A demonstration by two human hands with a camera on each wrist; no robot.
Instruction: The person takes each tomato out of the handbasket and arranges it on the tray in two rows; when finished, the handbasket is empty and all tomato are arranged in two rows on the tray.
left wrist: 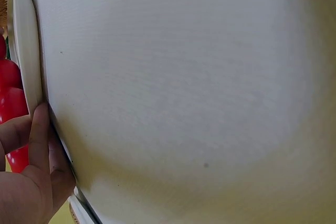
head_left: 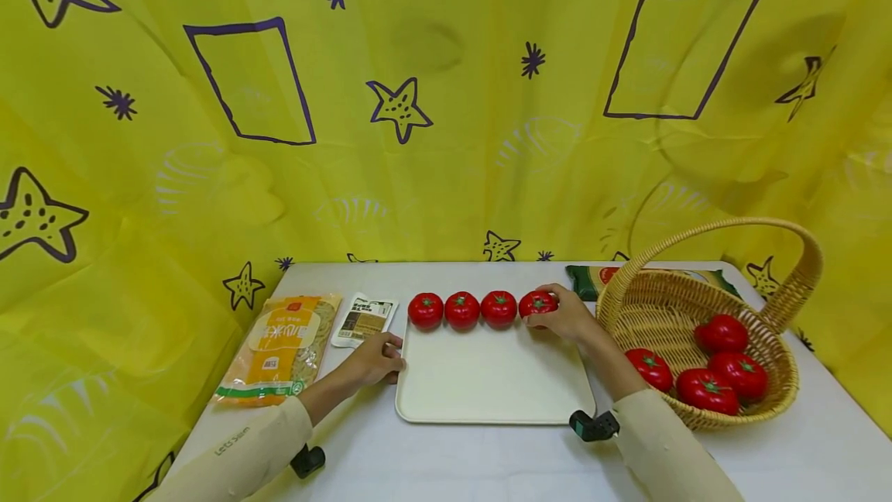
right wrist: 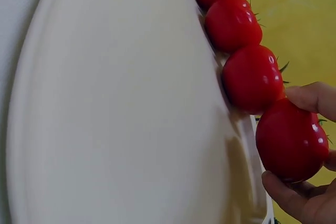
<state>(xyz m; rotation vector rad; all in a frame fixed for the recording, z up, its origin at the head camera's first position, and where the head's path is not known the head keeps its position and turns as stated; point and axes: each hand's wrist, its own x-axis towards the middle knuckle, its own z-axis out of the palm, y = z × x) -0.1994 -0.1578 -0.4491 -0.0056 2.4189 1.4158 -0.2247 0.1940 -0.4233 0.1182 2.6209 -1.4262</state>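
Note:
A cream tray (head_left: 495,378) lies in the middle of the white table. Three red tomatoes (head_left: 462,311) stand side by side along its far edge, green stem tops up. At the right end of that row my right hand (head_left: 567,318) holds another tomato (right wrist: 291,140), thumb and fingers around it, right beside its neighbour. My left hand (head_left: 376,360) is at the tray's left edge. In the left wrist view its thumb and fingers (left wrist: 39,140) pinch the rim.
To the right stands a wicker basket (head_left: 658,297) with a tall handle and several tomatoes (head_left: 707,391) inside. Behind it lies a green packet (head_left: 584,282). At the left are an orange noodle bag (head_left: 279,347) and a small white pouch (head_left: 365,321). A yellow curtain (head_left: 446,200) hangs behind the table.

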